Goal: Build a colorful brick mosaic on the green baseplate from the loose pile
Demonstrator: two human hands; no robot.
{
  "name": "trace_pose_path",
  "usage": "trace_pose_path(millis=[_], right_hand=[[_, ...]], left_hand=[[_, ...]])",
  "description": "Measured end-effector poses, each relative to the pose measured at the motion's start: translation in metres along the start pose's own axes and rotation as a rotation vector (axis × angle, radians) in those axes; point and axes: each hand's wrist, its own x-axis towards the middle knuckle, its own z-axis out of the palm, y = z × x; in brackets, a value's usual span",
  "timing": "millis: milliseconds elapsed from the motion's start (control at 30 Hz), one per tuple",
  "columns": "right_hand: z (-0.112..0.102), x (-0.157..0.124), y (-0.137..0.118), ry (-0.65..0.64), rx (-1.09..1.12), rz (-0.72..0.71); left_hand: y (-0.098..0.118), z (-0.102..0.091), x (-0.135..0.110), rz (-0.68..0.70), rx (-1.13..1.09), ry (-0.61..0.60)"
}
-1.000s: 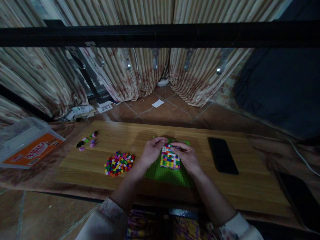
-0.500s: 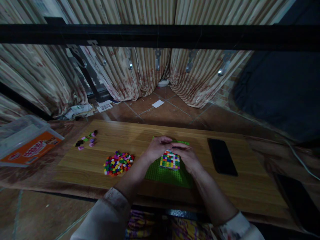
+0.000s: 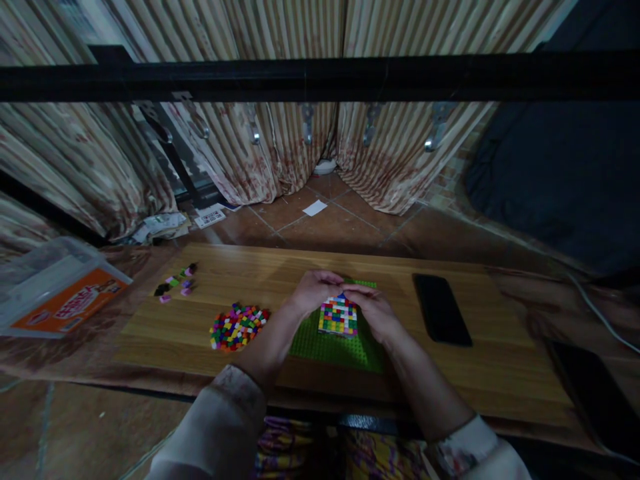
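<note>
A block built of small multicoloured toy bricks stands on a green studded baseplate. Over its far edge my left hand is bent, fingers drawn together and reaching right. My right hand meets it from the other side, its fingers also closed in a pinch. A small blue brick shows at the touching fingertips; which hand grips it is hard to see. Left of the baseplate, close by my left forearm, lies a heap of loose coloured bricks.
A few pink, green and dark pieces lie at the wooden board's far left. Beyond them is a clear plastic box with an orange label. A black phone lies to the right, another dark flat device farther right.
My hands stay together over the built block, fingers shifted slightly, and a blue brick now shows at the fingertips. The whole view has tilted a little.
</note>
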Motion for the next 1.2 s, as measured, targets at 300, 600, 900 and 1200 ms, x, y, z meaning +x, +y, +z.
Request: trace_pose_path(millis=[300,600,900,1200], right_hand=[[-0.003,-0.003,-0.001,0.047,0.055,-0.057],[-0.016,-0.01,-0.003,0.134,0.038,-0.06],[-0.006,-0.024,0.008,0.151,-0.076,-0.167],[-0.001,-0.044,0.028,0.144,-0.487,-0.236]], left_hand=[[-0.001,0.0,-0.002,0.031,0.015,-0.044],[0.003,-0.005,-0.004,0.024,-0.011,-0.068],[-0.013,-0.006,-0.009,0.104,-0.016,-0.125],[-0.027,-0.001,-0.009,0.204,-0.025,-0.11]])
